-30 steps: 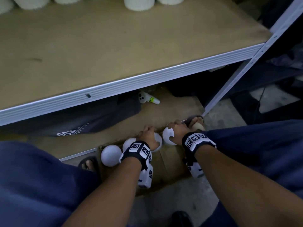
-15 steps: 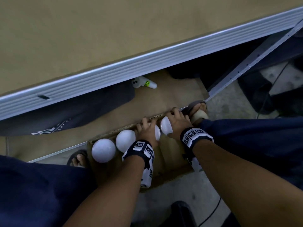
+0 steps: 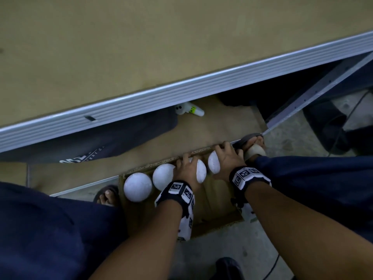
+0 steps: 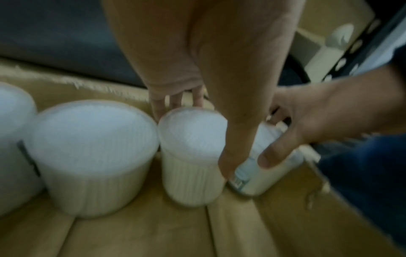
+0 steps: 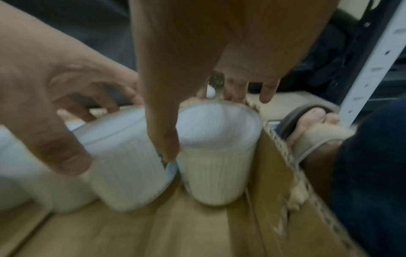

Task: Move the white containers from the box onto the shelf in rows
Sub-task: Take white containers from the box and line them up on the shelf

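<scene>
An open cardboard box lies on the floor between my feet, with several white ribbed containers along its far wall. My left hand grips the third container from the left, fingers behind it and thumb down its front. My right hand grips the rightmost container in the box's corner, with the thumb in front and the fingers over the far rim. Two more containers stand untouched to the left. The wrist views are blurred.
The wooden shelf board with its metal front edge hangs over the box. A slanted metal upright stands at the right. Below lie a small white bottle and dark fabric. Sandalled feet flank the box.
The head view has tipped down, so the containers at the back of the shelf have left the picture. Both hands stay on the same two containers in the box.
</scene>
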A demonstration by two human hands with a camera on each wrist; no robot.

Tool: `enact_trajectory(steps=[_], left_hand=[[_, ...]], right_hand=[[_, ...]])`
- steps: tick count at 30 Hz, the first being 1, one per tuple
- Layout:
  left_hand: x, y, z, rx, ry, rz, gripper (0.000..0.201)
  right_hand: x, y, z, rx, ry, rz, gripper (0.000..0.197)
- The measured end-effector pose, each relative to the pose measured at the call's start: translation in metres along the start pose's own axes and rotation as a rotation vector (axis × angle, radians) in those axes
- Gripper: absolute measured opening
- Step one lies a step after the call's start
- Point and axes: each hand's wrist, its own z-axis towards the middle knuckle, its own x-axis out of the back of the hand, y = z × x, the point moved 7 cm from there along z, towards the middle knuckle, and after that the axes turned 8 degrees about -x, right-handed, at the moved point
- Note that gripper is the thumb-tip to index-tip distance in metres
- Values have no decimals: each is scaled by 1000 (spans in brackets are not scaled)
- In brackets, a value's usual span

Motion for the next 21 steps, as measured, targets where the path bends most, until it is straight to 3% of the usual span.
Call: enact_trajectory(steps=[5, 10, 21], left_hand=[[36, 4, -22, 40, -20, -47, 92], [90, 14, -57, -6, 56, -47, 97], [198, 55, -170, -100, 238, 71, 84]], right_hand=[[26, -3, -21, 11, -43, 18, 100], [70, -15, -55, 51, 28, 65, 98], [195, -42, -176, 271, 183, 72, 83]])
